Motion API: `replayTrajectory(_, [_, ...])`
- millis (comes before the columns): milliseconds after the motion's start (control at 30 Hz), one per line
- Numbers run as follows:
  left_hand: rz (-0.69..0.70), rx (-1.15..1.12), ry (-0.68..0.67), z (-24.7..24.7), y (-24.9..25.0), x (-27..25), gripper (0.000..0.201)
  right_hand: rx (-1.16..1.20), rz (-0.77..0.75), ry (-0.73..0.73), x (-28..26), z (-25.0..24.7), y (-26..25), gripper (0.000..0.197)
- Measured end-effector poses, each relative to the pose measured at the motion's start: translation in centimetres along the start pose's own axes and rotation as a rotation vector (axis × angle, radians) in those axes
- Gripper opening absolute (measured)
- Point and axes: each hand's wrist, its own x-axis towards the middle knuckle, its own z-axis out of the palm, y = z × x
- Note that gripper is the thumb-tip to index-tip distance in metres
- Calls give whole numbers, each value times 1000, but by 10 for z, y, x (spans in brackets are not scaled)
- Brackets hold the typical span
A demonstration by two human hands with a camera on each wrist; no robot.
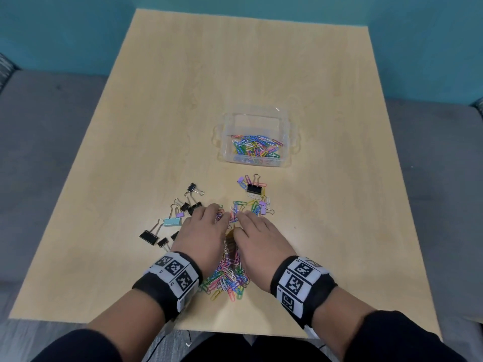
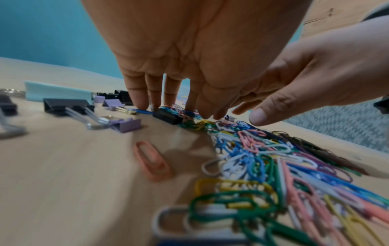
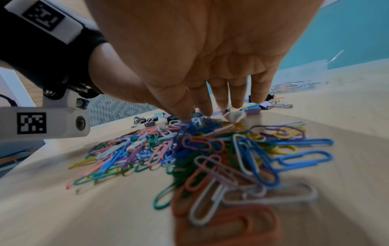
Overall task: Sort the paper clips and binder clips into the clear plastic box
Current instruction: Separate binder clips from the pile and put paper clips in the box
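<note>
Box point(image 1: 286, 142) sits mid-table point(image 1: 156, 113) with paper clips inside, loose paper clip pile point(image 1: 230, 275) near the front edge between both wrists, binder clips point(image 1: 172, 222) left of the pile, smaller mixed clip cluster point(image 1: 254, 198) just before the box.

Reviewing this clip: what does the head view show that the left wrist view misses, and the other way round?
Only the head view shows the clear plastic box already holding paper clips, the black binder clip just in front of it, and both wristbands.

Only the left wrist view shows the left hand's fingertips pressing down beside a small black binder clip, plus a lone pink paper clip apart from the pile.

Both show the left hand, right hand, the paper clip pile and the light blue binder clip.
</note>
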Motion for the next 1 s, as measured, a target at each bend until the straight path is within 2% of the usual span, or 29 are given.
replayTrajectory(167, [14, -10, 27, 0, 3, -9, 41, -4, -16, 38, -5, 0, 4, 35])
replayTrajectory(367, [2, 15, -17, -5, 5, 5, 64, -3, -18, 38, -6, -3, 7, 41])
replayTrajectory(533, [-37, -65, 40, -7, 3, 7, 38, 2, -3, 4, -4, -4, 7, 36])
replayTrajectory(600, [-40, -93, 46, -5, 1, 8, 40, 8, 2, 3, -3, -5, 8, 34])
replayTrajectory(700, [35, -22, 37, -2, -1, 7, 51, 14, 3, -48, 0, -7, 9, 40])
replayTrajectory(900, [123, -10, 63, 4, 1, -4, 31, 55, -23, -91, 14, -15, 9, 47])
replayTrajectory(1000, [122, -88, 78, 7, -2, -9, 41, 146, -14, -102, 15, -20, 13, 51])
